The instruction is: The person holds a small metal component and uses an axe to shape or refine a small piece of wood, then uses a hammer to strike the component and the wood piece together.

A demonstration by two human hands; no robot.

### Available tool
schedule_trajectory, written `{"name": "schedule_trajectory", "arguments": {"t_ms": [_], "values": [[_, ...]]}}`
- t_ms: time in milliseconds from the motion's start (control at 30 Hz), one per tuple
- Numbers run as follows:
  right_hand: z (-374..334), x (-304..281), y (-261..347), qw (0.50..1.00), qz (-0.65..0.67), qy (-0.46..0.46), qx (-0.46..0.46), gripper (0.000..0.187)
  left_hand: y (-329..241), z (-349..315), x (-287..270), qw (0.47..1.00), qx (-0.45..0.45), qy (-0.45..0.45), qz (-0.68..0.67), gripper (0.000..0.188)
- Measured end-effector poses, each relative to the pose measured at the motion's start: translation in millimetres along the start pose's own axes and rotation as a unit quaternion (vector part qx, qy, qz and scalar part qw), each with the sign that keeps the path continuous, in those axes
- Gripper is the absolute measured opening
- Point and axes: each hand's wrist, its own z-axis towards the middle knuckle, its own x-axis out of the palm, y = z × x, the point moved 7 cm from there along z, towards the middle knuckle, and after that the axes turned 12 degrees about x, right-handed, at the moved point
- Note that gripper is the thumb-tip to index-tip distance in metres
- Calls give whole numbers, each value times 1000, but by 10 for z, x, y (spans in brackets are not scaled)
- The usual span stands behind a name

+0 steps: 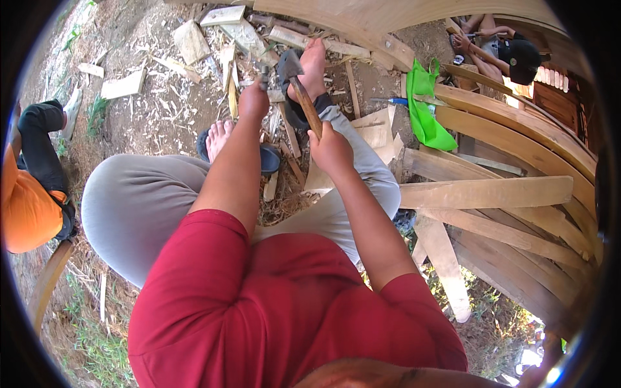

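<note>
Left of upper centre, the left hand [253, 102] is closed round a small metal-ended tool [263, 76]; nearer centre, the right hand [331, 150] grips a wooden-handled tool [306, 105], its head near a foot [314, 64]. Handling these 2 tools seems the step; moving either likely calls for care there.

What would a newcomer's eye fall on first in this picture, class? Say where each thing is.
The red shirt filling the lower middle and the bright green bag-like item beside the curved boards at the right would likely catch the eye first. In the upper middle, the right hand grips a wooden-handled tool and the left hand a smaller tool. Pale wood scraps lie scattered at the upper left.
</note>
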Motion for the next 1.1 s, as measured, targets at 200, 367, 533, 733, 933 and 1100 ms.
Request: {"name": "schedule_trajectory", "arguments": {"t_ms": [200, 367, 533, 733, 933, 1100], "values": [[-187, -266, -42, 971, 239, -6, -1, 35, -2, 8, -48, 1000, -3, -12, 14, 30], [-405, -296, 87, 958, 262, -85, -83, 31, -44, 22, 4, 999, 3, 1, 32, 29], [-323, 202, -48, 998, 50, 0, -33, 40, -3, 89, -76, 999, -32, 17, 9, 20], [-354, -138, 226, 979, 183, -50, -75, 39, -90, 79, -50, 998, -17, 26, 48, 31], [-205, 48, 51, 996, 36, -27, -80, 43, -86, 75, 2, 998, 1, 39, 40, 32], [-294, -300, 277, 980, 158, -59, -107, 38, -4, 68, 17, 998, -25, 42, 45, 32]]}}
